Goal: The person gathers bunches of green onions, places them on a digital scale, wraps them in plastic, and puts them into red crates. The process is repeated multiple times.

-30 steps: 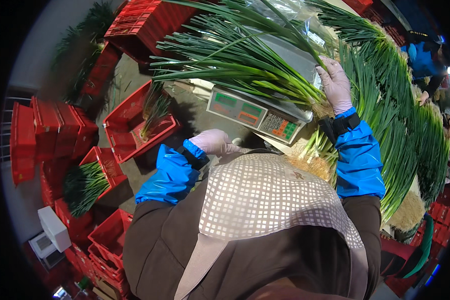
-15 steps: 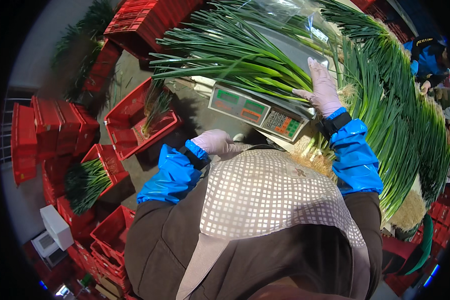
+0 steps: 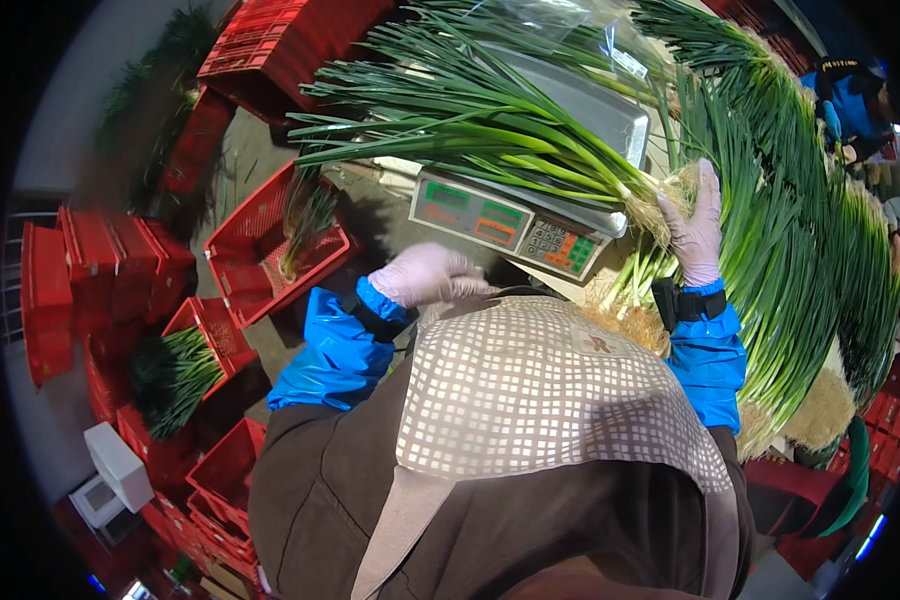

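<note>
A bunch of green onions (image 3: 530, 130) lies across the metal tray of a digital scale (image 3: 515, 225), its leaves reaching out to the left. My right hand (image 3: 700, 235), gloved in pale pink, is at the bunch's root end, with fingers stretched out, thumb apart and touching the roots. My left hand (image 3: 420, 275), in a matching glove, hovers in front of the apron (image 3: 530, 390), left of the scale; motion blurs its fingers and nothing shows plainly in them. More green onions (image 3: 645, 270) lie with their roots toward me, just right of the scale.
Piled green onions (image 3: 790, 280) fill the right side. A red crate (image 3: 260, 250) holding a small bunch stands on the floor at left, beside stacked red crates (image 3: 110, 255). Clear plastic bags (image 3: 570, 20) lie beyond the scale. Another person (image 3: 850, 105) is at far right.
My right hand has slid off the stems toward me and right, to the root end, uncovering the roots. My left hand has shifted slightly left and up.
</note>
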A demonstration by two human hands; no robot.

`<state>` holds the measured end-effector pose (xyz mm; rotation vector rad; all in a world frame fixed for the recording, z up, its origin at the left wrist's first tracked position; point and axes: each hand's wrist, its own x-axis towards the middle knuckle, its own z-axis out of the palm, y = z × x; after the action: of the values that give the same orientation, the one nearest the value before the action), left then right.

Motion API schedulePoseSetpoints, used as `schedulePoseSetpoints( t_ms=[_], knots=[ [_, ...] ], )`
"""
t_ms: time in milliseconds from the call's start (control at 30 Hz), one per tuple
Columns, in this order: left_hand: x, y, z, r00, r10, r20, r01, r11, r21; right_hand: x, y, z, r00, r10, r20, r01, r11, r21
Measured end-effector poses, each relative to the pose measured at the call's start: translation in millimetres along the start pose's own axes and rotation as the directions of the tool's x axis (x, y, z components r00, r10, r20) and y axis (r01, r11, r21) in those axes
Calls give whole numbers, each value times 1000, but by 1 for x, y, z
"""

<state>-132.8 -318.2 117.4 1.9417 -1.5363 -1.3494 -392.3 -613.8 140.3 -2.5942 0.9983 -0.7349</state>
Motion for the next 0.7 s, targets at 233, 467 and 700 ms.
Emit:
schedulePoseSetpoints(
  t_ms=[233,467,700],
  knots=[
    [77,57,-53,696,547,-466,-208,774,598,-37,54,15,990,144,-11,-141,980,137],
    [171,98,-36,873,475,-112,-213,578,788,-30,54,49,927,371,-61,-350,909,226],
    [207,84,-33,839,527,-132,-205,532,821,-70,59,19,962,268,48,-270,917,294]
  ],
)
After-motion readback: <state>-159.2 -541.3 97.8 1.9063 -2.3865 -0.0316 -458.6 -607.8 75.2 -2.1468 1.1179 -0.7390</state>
